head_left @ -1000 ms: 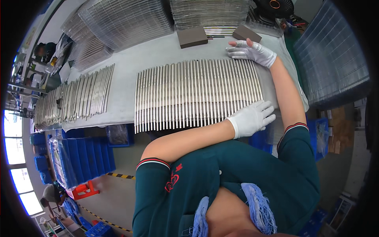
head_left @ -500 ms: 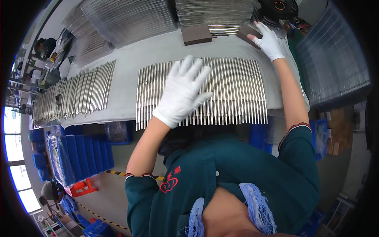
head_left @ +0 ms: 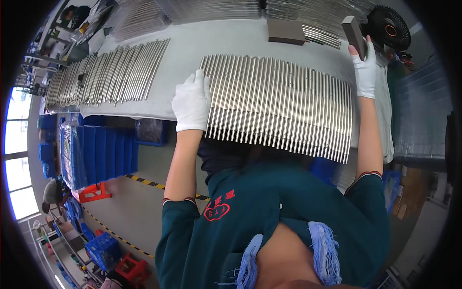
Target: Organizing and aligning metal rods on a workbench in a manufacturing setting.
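A row of silvery metal rods (head_left: 279, 103) lies side by side on the grey-covered table in front of me, their near ends jutting past its edge. My left hand (head_left: 191, 101), in a white glove, rests along the row's left side, fingers extended and close together against the outermost rod. At the far right, my gloved right hand (head_left: 365, 72) grips a dark grey-brown rectangular block (head_left: 354, 38), which is tilted on end. Its bare thumb and a fingertip show at the block's lower part. A similar block (head_left: 286, 32) lies flat at the back of the table.
Another group of metal rods (head_left: 110, 74) covers the table's left part. Thin rods (head_left: 321, 35) lie beside the flat block. Clear plastic trays (head_left: 211, 10) line the back. A black fan (head_left: 389, 28) stands at the far right. Blue bins (head_left: 103, 151) stand below left.
My left hand has moved from over the middle of the rods to their left side. My right hand has lifted one block and stood it on end. The view has shifted.
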Tool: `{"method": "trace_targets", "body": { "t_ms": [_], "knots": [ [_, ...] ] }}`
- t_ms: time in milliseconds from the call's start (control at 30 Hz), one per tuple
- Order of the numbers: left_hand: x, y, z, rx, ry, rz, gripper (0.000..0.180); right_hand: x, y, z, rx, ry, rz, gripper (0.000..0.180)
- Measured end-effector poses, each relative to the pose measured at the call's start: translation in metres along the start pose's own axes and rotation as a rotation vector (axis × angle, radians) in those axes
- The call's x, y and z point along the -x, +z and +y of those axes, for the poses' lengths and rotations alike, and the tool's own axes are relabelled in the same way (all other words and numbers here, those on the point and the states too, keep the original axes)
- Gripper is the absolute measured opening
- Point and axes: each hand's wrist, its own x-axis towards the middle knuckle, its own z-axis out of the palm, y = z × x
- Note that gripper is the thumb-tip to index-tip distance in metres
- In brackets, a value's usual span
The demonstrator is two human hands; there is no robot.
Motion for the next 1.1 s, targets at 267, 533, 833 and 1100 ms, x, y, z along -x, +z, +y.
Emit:
{"method": "trace_targets", "body": {
  "t_ms": [267,533,833,1100],
  "knots": [
    [-0.001,-0.008,0.008,-0.017,-0.122,-0.174,0.031,0.024,0.035,-0.015,0.017,-0.052,-0.075,0.082],
    [0.024,-0.042,-0.045,0.493,0.103,-0.219,0.059,0.020,0.004,0.005,0.004,0.005,0.004,0.077],
    [0.061,-0.041,-0.067,0.212,0.262,-0.260,0.116,0.016,-0.001,0.024,0.038,0.057,-0.024,0.076],
    [0.057,-0.030,-0.068,0.232,0.284,-0.201,0.120,0.018,0.002,0.036,0.079,0.062,0.008,0.075]
  ]
}}
